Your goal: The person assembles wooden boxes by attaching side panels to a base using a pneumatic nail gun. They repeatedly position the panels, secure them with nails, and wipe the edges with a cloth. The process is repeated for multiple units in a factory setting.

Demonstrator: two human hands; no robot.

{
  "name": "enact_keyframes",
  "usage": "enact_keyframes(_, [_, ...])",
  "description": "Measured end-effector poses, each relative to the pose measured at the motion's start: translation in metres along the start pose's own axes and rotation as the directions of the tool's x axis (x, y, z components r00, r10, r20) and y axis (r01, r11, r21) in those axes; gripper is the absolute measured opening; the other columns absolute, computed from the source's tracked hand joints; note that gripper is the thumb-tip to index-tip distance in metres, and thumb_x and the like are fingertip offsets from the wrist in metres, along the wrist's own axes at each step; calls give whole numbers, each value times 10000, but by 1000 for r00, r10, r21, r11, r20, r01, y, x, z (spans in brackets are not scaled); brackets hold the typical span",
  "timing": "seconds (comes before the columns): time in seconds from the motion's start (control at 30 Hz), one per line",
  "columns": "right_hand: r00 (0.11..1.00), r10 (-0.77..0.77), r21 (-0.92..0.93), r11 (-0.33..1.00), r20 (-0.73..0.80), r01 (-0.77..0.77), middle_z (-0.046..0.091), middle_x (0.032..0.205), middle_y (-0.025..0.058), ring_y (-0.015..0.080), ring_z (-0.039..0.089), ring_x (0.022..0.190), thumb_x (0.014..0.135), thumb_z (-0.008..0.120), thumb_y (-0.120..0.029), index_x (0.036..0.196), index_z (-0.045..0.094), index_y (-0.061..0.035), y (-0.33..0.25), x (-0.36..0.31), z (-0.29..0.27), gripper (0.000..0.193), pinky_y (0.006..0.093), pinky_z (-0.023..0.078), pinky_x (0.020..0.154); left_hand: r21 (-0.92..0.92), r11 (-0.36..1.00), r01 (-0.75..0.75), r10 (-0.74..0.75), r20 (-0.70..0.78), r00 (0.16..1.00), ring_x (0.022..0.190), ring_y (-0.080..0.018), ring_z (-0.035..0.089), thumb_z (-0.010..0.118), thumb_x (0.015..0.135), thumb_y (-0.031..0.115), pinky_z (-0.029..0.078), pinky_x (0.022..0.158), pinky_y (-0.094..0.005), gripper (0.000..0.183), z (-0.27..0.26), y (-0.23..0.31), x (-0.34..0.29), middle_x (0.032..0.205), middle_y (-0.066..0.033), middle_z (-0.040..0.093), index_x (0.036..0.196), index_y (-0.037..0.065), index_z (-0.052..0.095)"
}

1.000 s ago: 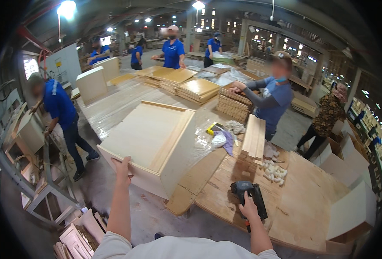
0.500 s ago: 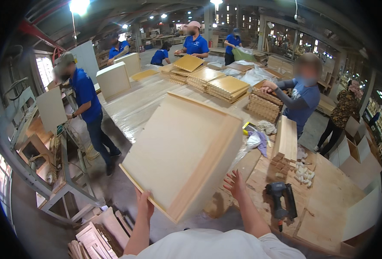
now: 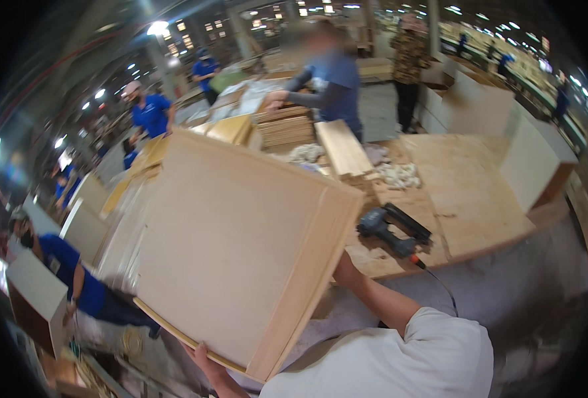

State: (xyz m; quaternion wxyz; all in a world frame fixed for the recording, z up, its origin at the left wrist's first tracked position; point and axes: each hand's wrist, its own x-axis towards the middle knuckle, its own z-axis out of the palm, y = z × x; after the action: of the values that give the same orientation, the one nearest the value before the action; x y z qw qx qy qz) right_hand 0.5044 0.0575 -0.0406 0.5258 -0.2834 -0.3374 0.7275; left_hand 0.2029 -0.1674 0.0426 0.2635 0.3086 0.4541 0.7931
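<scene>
Wooden box (image 3: 227, 232); right grip (image 3: 342, 266) now at its edge

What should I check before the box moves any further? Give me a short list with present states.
1. Left hand holding the wooden box by its near edge: ok.
2. Right hand grip on the box: cannot tell, the fingers are hidden behind it.
3. Nail gun out of both hands: ok, it lies on the plywood table.
4. Hose clear of the box: ok, it hangs over the table edge to the right.
5. Unblocked view forward: not ok, the box covers much of it.
</scene>
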Motion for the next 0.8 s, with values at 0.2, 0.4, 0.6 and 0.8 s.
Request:
enact_keyframes(0.2, [942, -232, 70, 964, -240, 256, 503, 1285, 96, 265, 448, 1205, 886, 410, -673, 1386, 379, -113, -109, -80, -124, 751, 507, 363, 984, -24, 985, 170, -157, 269, 950, 976, -242, 565, 519, 656, 118, 513, 828, -349, 840, 144, -52, 25, 1119, -129, 524, 1453, 100, 253])
enact_keyframes(0.4, [706, -459, -25, 847, -538, 532, 484, 1320, 83, 268, 429, 1235, 900, 399, -652, 1405, 355, -113, -229, -172, -265, 740, 508, 350, 1003, -78, 954, 289, -109, 807, 580, 1185, -212, 468, 659, 671, 82, 414, 974, -354, 852, 384, -114, -31, 1274, -94, 466, 1429, 66, 270])
enact_keyframes(0.6, [416, -568, -147, 698, -710, 701, 466, 1354, 70, 272, 410, 1265, 914, 387, -632, 1423, 332, -113, -315, -224, -366, 729, 508, 337, 1022, -127, 935, 330, 41, 966, 256, 1219, -188, 450, 681, 754, 107, 387, 1002, -363, 926, 568, -164, -115, 1397, -111, 401, 1492, 23, 129])
enact_keyframes(0.8, [220, -558, -265, 658, -800, 704, 320, 1481, 64, 240, 288, 1356, 947, 428, -527, 1473, 268, -124, -326, -215, -376, 682, 440, 271, 1085, 191, 969, 154, -209, 971, 116, 1120, -181, 532, 634, 863, 199, 409, 957, -295, 864, 678, -167, -138, 1290, -119, 539, 1521, 92, 84])
